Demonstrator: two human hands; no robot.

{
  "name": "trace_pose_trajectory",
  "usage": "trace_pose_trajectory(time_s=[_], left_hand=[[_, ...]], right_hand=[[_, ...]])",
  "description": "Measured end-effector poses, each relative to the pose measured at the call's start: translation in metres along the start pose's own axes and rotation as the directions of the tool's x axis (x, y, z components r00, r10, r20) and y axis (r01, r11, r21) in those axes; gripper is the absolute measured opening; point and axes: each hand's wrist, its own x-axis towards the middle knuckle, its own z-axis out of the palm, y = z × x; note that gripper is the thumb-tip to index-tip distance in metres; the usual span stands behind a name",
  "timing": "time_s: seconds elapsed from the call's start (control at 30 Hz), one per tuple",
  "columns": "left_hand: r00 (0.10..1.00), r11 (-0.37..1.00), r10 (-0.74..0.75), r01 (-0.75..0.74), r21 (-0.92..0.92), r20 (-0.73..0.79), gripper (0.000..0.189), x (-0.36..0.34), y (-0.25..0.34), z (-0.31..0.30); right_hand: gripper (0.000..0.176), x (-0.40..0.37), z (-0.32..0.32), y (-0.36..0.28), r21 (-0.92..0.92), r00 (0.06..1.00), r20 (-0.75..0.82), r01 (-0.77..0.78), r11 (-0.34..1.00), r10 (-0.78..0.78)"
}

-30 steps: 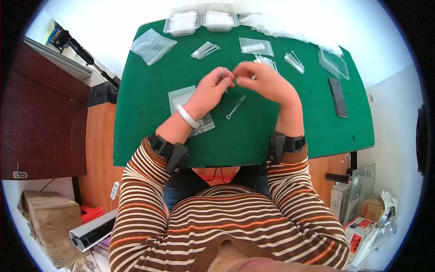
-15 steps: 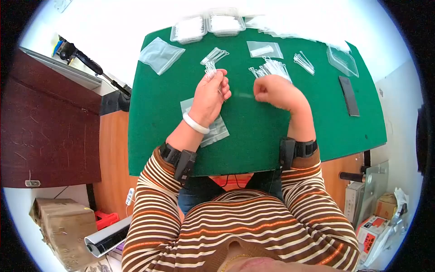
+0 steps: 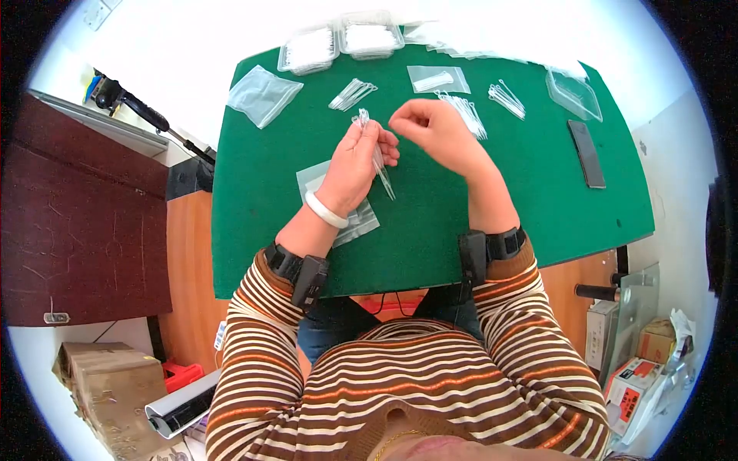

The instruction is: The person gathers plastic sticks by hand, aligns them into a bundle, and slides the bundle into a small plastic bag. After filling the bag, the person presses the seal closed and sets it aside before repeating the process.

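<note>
My left hand (image 3: 355,163) is closed around a small bundle of thin looped wire sticks (image 3: 382,170). Their loops stick up above the thumb and their long ends hang below the fingers. To the right, my right hand (image 3: 442,132) has thumb and forefinger pinched together near the loops; whether anything is between them I cannot make out. Behind that hand lies a pile of looped sticks (image 3: 470,117), partly hidden by it. Smaller groups of sticks lie at the back left (image 3: 353,94) and right (image 3: 507,101). Under my left forearm rests a clear plastic bag (image 3: 360,223).
Two clear tubs (image 3: 309,52) filled with white pieces stand at the green table's (image 3: 430,253) back edge. A bag (image 3: 264,95) lies at left, a small filled bag (image 3: 438,79) behind the pile. At right are an empty clear tray (image 3: 575,96) and a dark phone (image 3: 586,154).
My right hand has moved left from the pile towards my left hand. The bundle in my left hand has turned, so its long ends now show. The view has shifted slightly.
</note>
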Motion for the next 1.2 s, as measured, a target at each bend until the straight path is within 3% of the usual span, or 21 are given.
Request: trace_pose_trajectory(time_s=[0.03,0.13,0.23,0.3,0.4,0.43,0.53,0.57,0.67,0.7,0.77,0.8,0.83,0.93,0.97,1.07,1.2], left_hand=[[1.000,1.000,-0.009,0.009,0.001,0.003,0.021,-0.002,0.000,0.004],[0.988,0.926,0.098,-0.135,0.353,0.120,0.018,-0.007,-0.002,0.013],[0.975,0.922,0.060,-0.137,0.362,0.216,0.013,-0.011,-0.009,0.016],[0.963,0.921,0.036,-0.136,0.364,0.267,0.012,-0.012,-0.012,0.017],[0.913,0.775,-0.048,-0.222,0.592,0.405,0.012,-0.014,-0.010,0.016],[0.913,0.776,-0.047,-0.222,0.591,0.405,0.012,-0.013,-0.011,0.016],[0.982,0.863,0.026,-0.117,0.492,0.189,0.037,-0.011,-0.009,0.014],[0.983,0.862,0.030,-0.118,0.493,0.183,0.037,-0.011,-0.008,0.013],[0.998,0.821,0.055,-0.070,0.566,0.043,0.065,-0.012,-0.005,0.014],[0.997,0.820,0.058,-0.072,0.568,0.043,0.065,-0.012,-0.006,0.016],[0.960,0.759,0.251,-0.273,0.591,0.121,0.080,-0.011,-0.012,0.020],[0.925,0.713,0.343,-0.369,0.596,0.163,0.087,-0.011,-0.013,0.022],[0.925,0.713,0.344,-0.371,0.596,0.164,0.087,-0.012,-0.011,0.024],[0.971,0.942,0.217,-0.235,0.239,0.099,0.074,-0.017,0.001,0.031],[0.972,0.943,0.212,-0.231,0.238,0.104,0.074,-0.016,0.003,0.028],[0.956,0.989,-0.141,0.125,0.079,0.257,0.052,-0.009,0.013,0.011],[0.953,0.979,-0.178,0.196,-0.051,0.245,0.037,-0.012,0.020,0.013]], right_hand=[[0.018,0.002,-0.004,0.004,-0.051,1.000,-0.017,0.000,0.999,-0.001],[0.024,-0.001,-0.012,0.013,-0.150,0.999,-0.051,-0.012,0.989,0.004],[0.028,-0.005,-0.021,0.009,-0.407,0.989,0.020,-0.126,0.905,0.147],[0.029,-0.002,-0.023,0.015,-0.356,0.991,-0.029,-0.130,0.925,0.128],[0.032,0.002,-0.023,0.012,-0.262,0.989,-0.124,-0.117,0.958,0.087],[0.032,0.002,-0.023,0.010,-0.197,0.988,-0.131,-0.105,0.975,0.080],[0.034,0.002,-0.018,-0.003,-0.063,0.989,-0.138,-0.070,0.996,0.061],[0.032,0.000,-0.016,-0.008,-0.048,0.990,-0.132,-0.049,0.998,0.042],[0.028,-0.004,-0.006,-0.017,-0.011,0.992,-0.125,-0.003,1.000,0.001],[0.026,-0.006,-0.003,-0.017,-0.046,0.999,-0.029,0.020,0.999,-0.022],[0.023,-0.007,0.001,-0.014,-0.110,0.985,0.163,0.072,0.991,-0.053],[0.023,-0.006,0.003,-0.012,-0.111,0.985,0.162,0.073,0.991,-0.054],[0.022,-0.005,0.005,-0.010,-0.038,0.985,0.160,0.065,0.997,-0.058],[0.020,-0.001,0.005,-0.001,0.109,0.987,0.147,0.045,0.993,-0.061],[0.020,0.001,0.002,0.003,0.137,0.992,0.123,0.008,0.990,-0.025],[0.021,0.001,-0.010,0.008,0.193,0.996,0.074,-0.065,0.979,0.052],[0.020,0.001,-0.020,0.003,0.029,0.992,-0.080,-0.094,0.995,0.096]])
